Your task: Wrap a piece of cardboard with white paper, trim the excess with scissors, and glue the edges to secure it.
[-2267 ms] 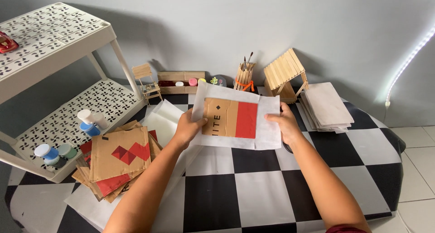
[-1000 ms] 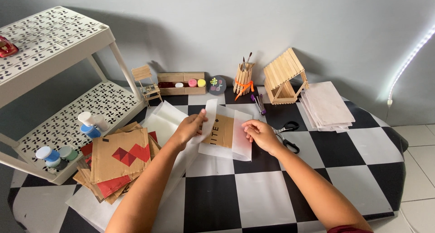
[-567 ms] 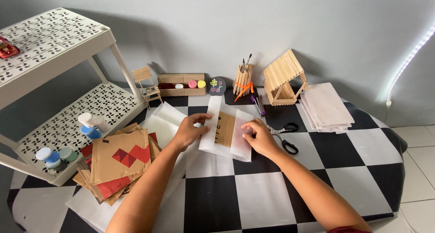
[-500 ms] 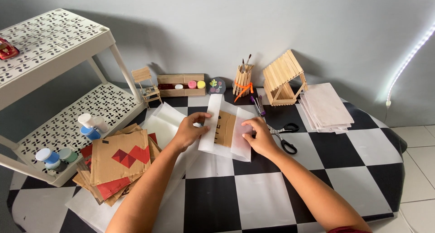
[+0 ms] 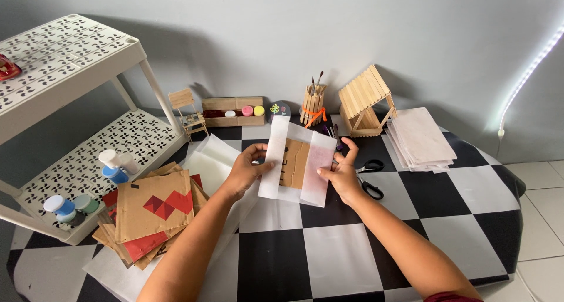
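A brown cardboard piece (image 5: 295, 163) lies wrapped in a sheet of thin white paper (image 5: 272, 161), both side flaps folded inward over it. My left hand (image 5: 245, 170) grips the left flap, thumb on top. My right hand (image 5: 338, 174) presses the right flap (image 5: 318, 164) down onto the cardboard. The bundle is held just above the black-and-white checkered table (image 5: 329, 249), near its middle.
A stack of cardboard pieces with red shapes (image 5: 154, 211) lies at left on white sheets (image 5: 215, 161). Black scissors (image 5: 370, 176) sit by my right hand. Behind stand a stick house (image 5: 365, 101), a brush holder (image 5: 314, 106), paint pots (image 5: 247, 110) and a paper stack (image 5: 422, 138). A white shelf (image 5: 76, 161) holds paint bottles (image 5: 111, 167).
The sheet with the cardboard came down from being held up flat, and both side flaps were folded inward over the cardboard. My hands moved closer together.
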